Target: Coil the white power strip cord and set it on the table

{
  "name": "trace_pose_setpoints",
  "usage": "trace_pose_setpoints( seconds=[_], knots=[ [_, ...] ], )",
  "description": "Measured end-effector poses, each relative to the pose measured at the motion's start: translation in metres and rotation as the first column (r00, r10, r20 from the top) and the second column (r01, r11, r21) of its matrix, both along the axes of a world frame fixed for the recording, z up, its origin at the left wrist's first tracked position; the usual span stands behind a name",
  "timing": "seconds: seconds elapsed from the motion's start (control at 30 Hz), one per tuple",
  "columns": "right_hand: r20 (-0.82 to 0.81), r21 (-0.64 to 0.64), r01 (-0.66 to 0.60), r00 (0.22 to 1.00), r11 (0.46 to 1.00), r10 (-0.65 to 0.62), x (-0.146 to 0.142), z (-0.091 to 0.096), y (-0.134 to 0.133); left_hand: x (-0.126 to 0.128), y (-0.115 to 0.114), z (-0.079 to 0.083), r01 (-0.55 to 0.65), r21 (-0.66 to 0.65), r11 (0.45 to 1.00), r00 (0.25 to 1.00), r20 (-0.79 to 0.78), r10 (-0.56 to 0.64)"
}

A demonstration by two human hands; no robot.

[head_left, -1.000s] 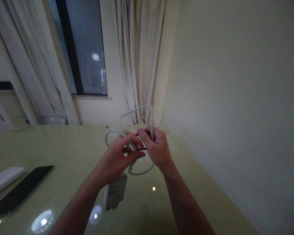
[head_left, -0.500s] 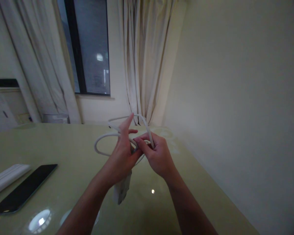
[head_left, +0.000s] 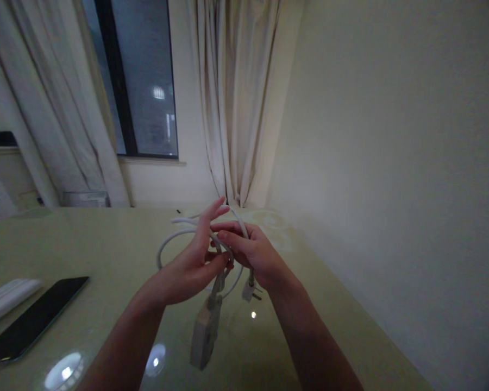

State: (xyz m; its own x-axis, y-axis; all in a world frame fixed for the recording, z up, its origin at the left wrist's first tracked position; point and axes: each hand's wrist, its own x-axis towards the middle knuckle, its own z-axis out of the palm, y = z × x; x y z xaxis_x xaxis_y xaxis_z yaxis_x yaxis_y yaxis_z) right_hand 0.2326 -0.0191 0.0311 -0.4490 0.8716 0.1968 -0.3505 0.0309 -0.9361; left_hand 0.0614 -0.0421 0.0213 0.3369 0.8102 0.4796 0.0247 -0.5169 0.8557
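Loops of a white power cord (head_left: 160, 247) hang about both hands above the table. My left hand (head_left: 198, 260) grips the cord between thumb and fingers, its upper fingers stretched upward. Close against it, my right hand (head_left: 255, 250) is closed on another stretch of the same cord. Below the left hand dangles a white block like a power strip (head_left: 206, 331), tilted, with the cord running into its top. A plug (head_left: 249, 290) with metal prongs hangs just under my right hand. Some of the cord is hidden behind the fingers.
A black flat slab like a phone or tablet (head_left: 41, 315) lies on the glossy greenish table (head_left: 118, 255) at the left, beside a long white object (head_left: 8, 298). A wall (head_left: 383, 163) runs along the right edge. Curtains (head_left: 244, 98) and a window (head_left: 142, 76) are behind.
The block hangs lower and shows more fully below the left hand. The plug has come into sight under the right hand. The cord loops have shifted and sunk slightly.
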Motion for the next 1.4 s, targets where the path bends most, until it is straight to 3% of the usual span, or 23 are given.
trace_pose_setpoints(
  seconds=[0.2, 0.4, 0.53, 0.73, 0.87, 0.93, 1.03, 1.1, 1.27, 1.4],
  knots=[
    [-0.097, -0.134, -0.029, 0.995, 0.991, 0.016, 0.000, -0.001, 0.006, 0.007, 0.009, -0.003, -0.056, 0.044, 0.997, 0.997, 0.062, 0.053],
    [-0.200, -0.134, 0.115, 0.970, 0.984, -0.141, -0.003, 0.001, 0.006, 0.016, 0.011, -0.002, -0.116, 0.092, 0.989, 0.984, 0.143, 0.103],
    [-0.213, -0.083, 0.192, 0.955, 0.978, -0.205, -0.005, 0.001, 0.006, 0.017, 0.011, -0.002, -0.067, 0.061, 0.996, 0.989, 0.139, 0.057],
    [-0.182, -0.071, 0.225, 0.955, 0.972, -0.234, -0.006, 0.001, 0.006, 0.016, 0.012, -0.007, -0.133, 0.032, 0.991, 0.991, 0.017, 0.133],
    [-0.176, -0.065, 0.291, 0.938, 0.955, -0.298, -0.008, -0.001, 0.007, 0.018, 0.015, -0.010, -0.116, 0.039, 0.993, 0.993, -0.021, 0.116],
    [-0.183, -0.049, 0.351, 0.917, 0.935, -0.354, -0.010, -0.001, 0.006, 0.019, 0.019, -0.013, -0.158, 0.105, 0.982, 0.985, -0.050, 0.163],
    [-0.205, -0.010, 0.453, 0.872, 0.891, -0.445, -0.010, -0.001, 0.003, 0.021, 0.028, -0.021, -0.301, 0.306, 0.903, 0.929, -0.120, 0.350],
    [-0.207, 0.007, 0.488, 0.855, 0.873, -0.476, -0.010, -0.001, 0.002, 0.024, 0.034, -0.029, -0.307, 0.353, 0.884, 0.914, -0.151, 0.377],
    [-0.216, -0.008, 0.518, 0.834, 0.855, -0.507, -0.009, -0.001, 0.004, 0.036, 0.040, -0.047, -0.305, 0.341, 0.889, 0.901, -0.200, 0.386],
    [-0.284, -0.027, 0.520, 0.815, 0.854, -0.505, -0.007, 0.003, 0.004, 0.036, 0.040, -0.044, -0.372, 0.278, 0.886, 0.899, -0.129, 0.418]
  ],
)
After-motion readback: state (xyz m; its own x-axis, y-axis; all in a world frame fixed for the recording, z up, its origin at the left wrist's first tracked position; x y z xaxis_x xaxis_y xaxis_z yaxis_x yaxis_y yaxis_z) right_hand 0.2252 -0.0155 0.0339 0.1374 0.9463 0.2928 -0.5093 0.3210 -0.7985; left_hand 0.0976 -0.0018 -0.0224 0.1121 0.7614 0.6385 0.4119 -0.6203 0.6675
